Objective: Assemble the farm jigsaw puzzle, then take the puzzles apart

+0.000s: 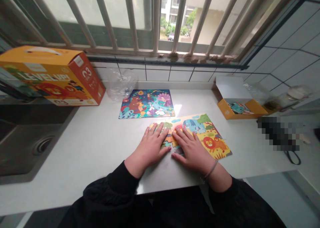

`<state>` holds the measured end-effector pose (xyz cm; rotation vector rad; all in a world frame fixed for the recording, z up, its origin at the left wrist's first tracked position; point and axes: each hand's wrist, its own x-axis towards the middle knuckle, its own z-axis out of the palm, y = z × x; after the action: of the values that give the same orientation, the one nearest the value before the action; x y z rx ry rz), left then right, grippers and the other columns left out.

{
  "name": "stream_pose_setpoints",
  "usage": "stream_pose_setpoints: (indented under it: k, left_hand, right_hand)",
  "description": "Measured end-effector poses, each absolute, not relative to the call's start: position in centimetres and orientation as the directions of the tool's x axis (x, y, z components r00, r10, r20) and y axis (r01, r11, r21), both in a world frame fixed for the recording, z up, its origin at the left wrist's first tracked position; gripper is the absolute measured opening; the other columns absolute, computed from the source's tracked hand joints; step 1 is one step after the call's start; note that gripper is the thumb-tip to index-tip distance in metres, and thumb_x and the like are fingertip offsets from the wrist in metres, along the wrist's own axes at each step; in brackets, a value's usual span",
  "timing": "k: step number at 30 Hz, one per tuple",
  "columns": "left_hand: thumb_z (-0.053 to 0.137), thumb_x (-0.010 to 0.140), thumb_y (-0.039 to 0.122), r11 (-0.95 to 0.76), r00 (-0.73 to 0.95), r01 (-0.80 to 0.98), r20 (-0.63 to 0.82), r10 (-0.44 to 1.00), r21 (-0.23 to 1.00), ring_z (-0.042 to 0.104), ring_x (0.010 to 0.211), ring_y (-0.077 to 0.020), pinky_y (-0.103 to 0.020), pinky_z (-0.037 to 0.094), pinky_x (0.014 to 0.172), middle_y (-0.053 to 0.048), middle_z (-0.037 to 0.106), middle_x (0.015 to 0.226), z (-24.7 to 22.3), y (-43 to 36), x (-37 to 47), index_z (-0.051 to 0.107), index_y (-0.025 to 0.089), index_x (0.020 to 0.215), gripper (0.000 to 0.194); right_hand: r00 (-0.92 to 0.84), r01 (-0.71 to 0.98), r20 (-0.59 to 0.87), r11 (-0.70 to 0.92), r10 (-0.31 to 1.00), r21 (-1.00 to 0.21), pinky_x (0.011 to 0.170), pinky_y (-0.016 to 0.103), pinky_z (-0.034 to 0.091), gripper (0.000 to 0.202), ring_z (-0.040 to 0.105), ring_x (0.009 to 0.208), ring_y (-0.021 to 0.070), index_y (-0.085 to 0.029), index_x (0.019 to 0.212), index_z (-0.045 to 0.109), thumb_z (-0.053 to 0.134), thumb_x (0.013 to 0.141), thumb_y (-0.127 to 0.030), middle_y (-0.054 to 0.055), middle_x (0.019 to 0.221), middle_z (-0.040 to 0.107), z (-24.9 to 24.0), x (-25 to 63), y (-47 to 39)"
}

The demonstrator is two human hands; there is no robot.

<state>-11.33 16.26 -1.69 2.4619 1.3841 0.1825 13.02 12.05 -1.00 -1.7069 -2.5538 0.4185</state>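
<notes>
A yellow jigsaw puzzle with lions, an elephant and a tree lies on the white counter in front of me. Flat on its left part rests my left hand, fingers stretched out and partly covering the pieces. My right hand lies palm down on its middle, fingers spread, a bracelet at the wrist. Between the two hands a gap with uneven piece edges shows at the puzzle's lower side. What lies under the palms is hidden. Behind, a dark teal animal puzzle looks fully joined.
An orange carton stands at the back left above the sink. Crumpled clear plastic sits beside it. At the right are an opened yellow box holding colourful pieces, a glass jar and a blurred dark object.
</notes>
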Motion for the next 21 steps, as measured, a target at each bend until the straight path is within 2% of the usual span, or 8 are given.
stream_pose_setpoints:
  k: [6,10,12,15,18,21]
  left_hand:
    - [0.068,0.108,0.047,-0.442,0.441,0.855,0.069,0.895,0.271,0.030,0.173,-0.0440,-0.071,0.029,0.137,-0.012,0.038,0.187,-3.2,12.3,-14.2,0.055,0.032,0.171,0.066]
    - [0.064,0.110,0.045,-0.419,0.383,0.868,0.178,0.906,0.267,0.042,0.166,-0.0434,-0.069,0.037,0.134,-0.018,0.052,0.175,-3.6,11.2,-16.6,0.062,0.024,0.163,0.057]
    - [0.064,0.110,0.046,-0.410,0.360,0.869,0.214,0.908,0.278,0.048,0.159,-0.0427,-0.066,0.041,0.132,-0.020,0.058,0.167,-3.6,11.2,-17.5,0.065,0.020,0.158,0.055]
    - [0.065,0.109,0.045,-0.393,0.331,0.868,0.238,0.913,0.303,0.053,0.154,-0.0419,-0.066,0.043,0.131,-0.021,0.061,0.163,-3.4,11.3,-18.2,0.065,0.021,0.156,0.053]
    - [0.063,0.109,0.042,-0.344,0.272,0.870,0.237,0.933,0.353,0.052,0.156,-0.0420,-0.065,0.042,0.133,-0.022,0.057,0.168,-3.3,11.4,-18.6,0.065,0.021,0.155,0.051]
    - [0.064,0.107,0.042,-0.260,0.171,0.869,0.238,0.956,0.421,0.048,0.161,-0.0453,-0.067,0.041,0.134,-0.025,0.050,0.175,-3.4,11.7,-18.7,0.066,0.017,0.153,0.052]
  right_hand:
    - [-0.438,0.885,-0.109,0.406,0.893,-0.230,0.136,0.082,0.017,0.091,0.021,0.176,0.0475,-0.021,0.183,0.035,0.062,0.107,-0.064,0.013,0.189,0.024,-1.4,9.3,9.0]
    - [-0.515,0.828,-0.035,0.486,0.857,-0.281,0.136,0.083,0.012,0.094,0.023,0.175,0.0478,-0.023,0.181,0.039,0.063,0.105,-0.073,0.012,0.189,0.027,-1.4,6.7,8.3]
    - [-0.552,0.792,0.003,0.525,0.834,-0.313,0.138,0.081,0.013,0.091,0.026,0.175,0.0451,-0.026,0.179,0.042,0.062,0.106,-0.074,0.012,0.188,0.032,-1.3,6.0,8.5]
    - [-0.546,0.776,0.042,0.525,0.836,-0.349,0.141,0.070,0.021,0.078,0.036,0.172,0.0383,-0.027,0.175,0.049,0.060,0.109,-0.067,0.012,0.184,0.043,-1.3,6.7,8.8]
    - [-0.328,0.881,0.081,0.336,0.941,-0.332,0.136,0.071,0.030,0.069,0.044,0.167,0.0407,-0.026,0.173,0.050,0.052,0.113,-0.060,0.017,0.180,0.049,-2.1,9.5,8.7]
    - [0.098,0.957,0.172,-0.045,0.980,-0.286,0.126,0.078,0.038,0.078,0.048,0.159,0.0528,-0.011,0.175,0.042,0.045,0.113,-0.059,0.033,0.171,0.051,-3.0,12.8,8.6]
